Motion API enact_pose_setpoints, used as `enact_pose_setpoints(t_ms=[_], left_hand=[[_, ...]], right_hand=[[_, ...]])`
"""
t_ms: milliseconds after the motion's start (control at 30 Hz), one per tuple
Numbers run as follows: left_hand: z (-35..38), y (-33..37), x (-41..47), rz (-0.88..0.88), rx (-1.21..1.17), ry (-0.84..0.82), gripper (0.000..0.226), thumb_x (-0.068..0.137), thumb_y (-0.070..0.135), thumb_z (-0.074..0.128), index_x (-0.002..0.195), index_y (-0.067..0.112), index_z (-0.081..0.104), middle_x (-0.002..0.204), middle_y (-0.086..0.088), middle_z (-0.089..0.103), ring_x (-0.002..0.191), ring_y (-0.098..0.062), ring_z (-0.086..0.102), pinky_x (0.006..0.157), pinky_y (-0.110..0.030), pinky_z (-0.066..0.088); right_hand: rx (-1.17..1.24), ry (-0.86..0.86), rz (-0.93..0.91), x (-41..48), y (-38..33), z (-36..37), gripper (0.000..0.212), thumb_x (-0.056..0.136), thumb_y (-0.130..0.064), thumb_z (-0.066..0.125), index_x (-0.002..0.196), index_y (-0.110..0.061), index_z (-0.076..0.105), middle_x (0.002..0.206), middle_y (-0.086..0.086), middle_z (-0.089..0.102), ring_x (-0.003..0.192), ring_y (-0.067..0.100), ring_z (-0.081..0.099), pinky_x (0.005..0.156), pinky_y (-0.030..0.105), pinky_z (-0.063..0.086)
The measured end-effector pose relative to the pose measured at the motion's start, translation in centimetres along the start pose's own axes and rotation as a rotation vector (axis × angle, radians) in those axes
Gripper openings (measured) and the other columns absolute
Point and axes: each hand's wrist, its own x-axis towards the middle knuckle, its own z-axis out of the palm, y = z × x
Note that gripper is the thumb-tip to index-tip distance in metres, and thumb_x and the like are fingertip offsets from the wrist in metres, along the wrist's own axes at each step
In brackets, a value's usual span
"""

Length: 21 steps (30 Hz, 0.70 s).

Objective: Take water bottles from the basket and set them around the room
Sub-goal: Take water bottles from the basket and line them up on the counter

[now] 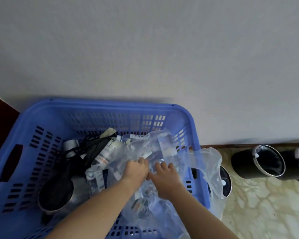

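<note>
Hands, left point(136, 169) and right point(164, 176), grip crinkled clear plastic wrap point(173, 152); slotted blue basket point(97, 107) holds bottles point(107, 152).

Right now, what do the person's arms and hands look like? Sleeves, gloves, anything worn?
Both forearms are bare as far as the frame shows, with no sleeves visible. The left hand and right hand wear no gloves. No watch, bracelet or ring is visible on wrists or fingers. No markings or cables on either arm.
</note>
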Motion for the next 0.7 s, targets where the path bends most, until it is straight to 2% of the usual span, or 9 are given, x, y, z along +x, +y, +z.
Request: enact_pose_setpoints(t_ms=[167, 267, 333, 467, 567, 633, 700], left_hand=[[-0.3, 0.2, 0.7, 0.075, 0.164, -0.038, 0.037, 0.097, 0.007, 0.044, 0.133, -0.001, 0.045, 0.132, -0.019, 0.045, 0.105, -0.03, 0.062, 0.084, -0.036, 0.048], [-0.3, 0.3, 0.8, 0.094, 0.212, -0.044, 0.035, 0.096, 0.005, 0.045, 0.131, 0.005, 0.051, 0.131, -0.017, 0.047, 0.106, -0.028, 0.062, 0.083, -0.036, 0.05], [-0.2, 0.3, 0.8, 0.063, 0.208, -0.043, 0.038, 0.095, 0.008, 0.047, 0.133, 0.007, 0.049, 0.131, -0.015, 0.048, 0.107, -0.027, 0.063, 0.082, -0.036, 0.05], [-0.2, -0.1, 0.2, -0.059, 0.011, -0.021, 0.045, 0.094, 0.021, 0.055, 0.136, 0.011, 0.04, 0.13, -0.013, 0.05, 0.102, -0.031, 0.065, 0.074, -0.037, 0.049], [-1.5, -0.9, -0.7, -0.061, -0.162, 0.023, 0.044, 0.094, 0.03, 0.058, 0.132, 0.017, 0.04, 0.117, -0.012, 0.061, 0.099, -0.035, 0.065, 0.066, -0.037, 0.044], [-3.5, -2.0, -1.3, -0.011, -0.275, 0.072, 0.036, 0.093, 0.036, 0.058, 0.121, 0.019, 0.042, 0.109, -0.012, 0.065, 0.097, -0.034, 0.064, 0.062, -0.034, 0.039], [-6.1, -3.4, -2.1, 0.068, -0.377, 0.131, 0.028, 0.092, 0.042, 0.058, 0.105, 0.023, 0.041, 0.106, -0.011, 0.065, 0.097, -0.034, 0.063, 0.062, -0.033, 0.035]], right_hand=[[-0.073, 0.0, -0.098, -0.8, 0.8, -0.2, 0.061, 0.095, -0.019, 0.051, 0.147, -0.042, 0.027, 0.152, 0.02, 0.021, 0.14, 0.034, 0.022, 0.11, 0.056, 0.017], [-0.084, 0.018, -0.118, -0.6, 0.3, -0.1, 0.052, 0.099, -0.023, 0.044, 0.145, -0.043, 0.032, 0.147, 0.02, 0.028, 0.136, 0.033, 0.026, 0.108, 0.055, 0.019], [-0.081, 0.028, -0.078, -0.3, -0.3, 0.2, 0.052, 0.096, -0.026, 0.051, 0.143, -0.043, 0.035, 0.144, 0.018, 0.031, 0.133, 0.032, 0.028, 0.106, 0.053, 0.023], [-0.008, -0.027, -0.049, -0.1, -0.2, 0.0, 0.07, 0.086, -0.029, 0.067, 0.144, -0.041, 0.031, 0.142, 0.017, 0.028, 0.132, 0.036, 0.03, 0.102, 0.05, 0.032], [0.083, -0.033, -0.04, -1.2, 1.2, -1.1, 0.07, 0.082, -0.03, 0.071, 0.14, -0.036, 0.032, 0.137, 0.009, 0.035, 0.125, 0.032, 0.044, 0.088, 0.046, 0.045], [0.16, -0.025, -0.019, -2.2, 2.8, -2.4, 0.065, 0.082, -0.026, 0.07, 0.136, -0.032, 0.034, 0.135, 0.001, 0.044, 0.119, 0.029, 0.053, 0.081, 0.042, 0.046], [0.239, -0.036, -0.021, -3.2, 4.1, -4.5, 0.066, 0.081, -0.026, 0.072, 0.134, -0.031, 0.034, 0.135, -0.002, 0.051, 0.119, 0.028, 0.055, 0.084, 0.04, 0.045]])
